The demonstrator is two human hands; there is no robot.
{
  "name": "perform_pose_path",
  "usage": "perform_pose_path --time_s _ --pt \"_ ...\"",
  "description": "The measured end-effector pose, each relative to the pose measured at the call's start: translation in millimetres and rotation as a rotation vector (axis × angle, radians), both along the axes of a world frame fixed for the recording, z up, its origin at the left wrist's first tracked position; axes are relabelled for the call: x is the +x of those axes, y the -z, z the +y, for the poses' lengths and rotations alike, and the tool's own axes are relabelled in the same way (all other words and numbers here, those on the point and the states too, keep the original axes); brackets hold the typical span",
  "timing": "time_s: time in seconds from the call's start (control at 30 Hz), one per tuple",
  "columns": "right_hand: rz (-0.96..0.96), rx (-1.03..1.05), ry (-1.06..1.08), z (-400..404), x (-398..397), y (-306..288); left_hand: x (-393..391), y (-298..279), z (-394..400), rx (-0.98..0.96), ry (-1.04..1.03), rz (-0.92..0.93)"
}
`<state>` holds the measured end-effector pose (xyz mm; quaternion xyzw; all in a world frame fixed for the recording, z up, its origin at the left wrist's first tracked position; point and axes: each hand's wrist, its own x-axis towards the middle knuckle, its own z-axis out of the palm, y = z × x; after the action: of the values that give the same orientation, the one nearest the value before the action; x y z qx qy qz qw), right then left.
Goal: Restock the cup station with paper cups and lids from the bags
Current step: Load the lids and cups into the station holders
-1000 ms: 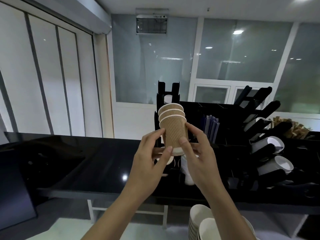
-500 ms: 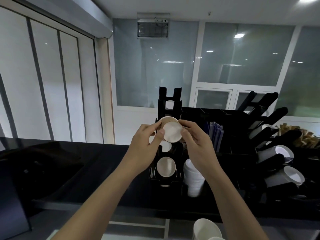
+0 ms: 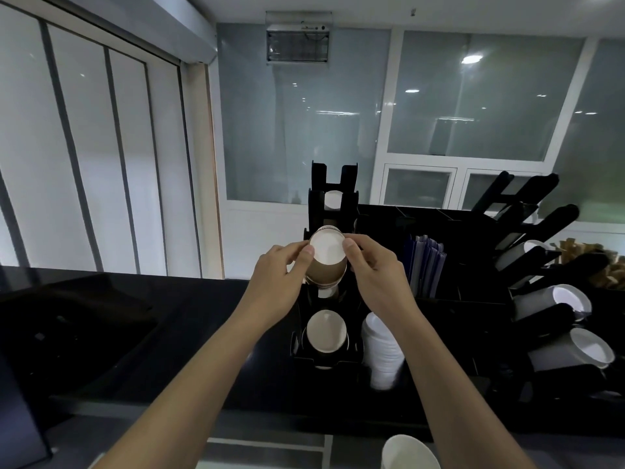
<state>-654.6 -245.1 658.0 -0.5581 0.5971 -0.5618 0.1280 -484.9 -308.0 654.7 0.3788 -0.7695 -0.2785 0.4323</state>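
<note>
A short stack of brown ribbed paper cups (image 3: 326, 265) lies tipped with its white base facing me, in front of the middle slot of the black tiered cup rack (image 3: 333, 184). My left hand (image 3: 284, 282) pinches the stack's left side. My right hand (image 3: 373, 275) pinches its right side at the base rim. Below it, another cup (image 3: 326, 330) sits in the rack's lowest slot, and a further cup (image 3: 333, 199) shows in an upper slot. A stack of white lids (image 3: 384, 350) stands just right of the rack.
The rack stands on a black counter (image 3: 169, 333). To the right are a black organiser with dark sachets (image 3: 426, 265), slanted holders with grey cups (image 3: 554, 306) and brown stirrers (image 3: 588, 255). White cups (image 3: 409, 451) rise at the bottom edge.
The brown cup stack went from upright to tipped with its base toward me, and both hands have carried it forward to the rack's middle slot.
</note>
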Motion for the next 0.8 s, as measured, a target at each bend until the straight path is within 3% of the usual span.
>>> perform_pose_path --time_s 0.4,0.8 --pt "0.061 0.093 0.036 -33 -11 20 -4 15 -26 0.114 -0.002 -0.077" --pt "0.005 0.083 0.085 -47 -16 38 -14 34 -42 0.226 0.029 -0.020"
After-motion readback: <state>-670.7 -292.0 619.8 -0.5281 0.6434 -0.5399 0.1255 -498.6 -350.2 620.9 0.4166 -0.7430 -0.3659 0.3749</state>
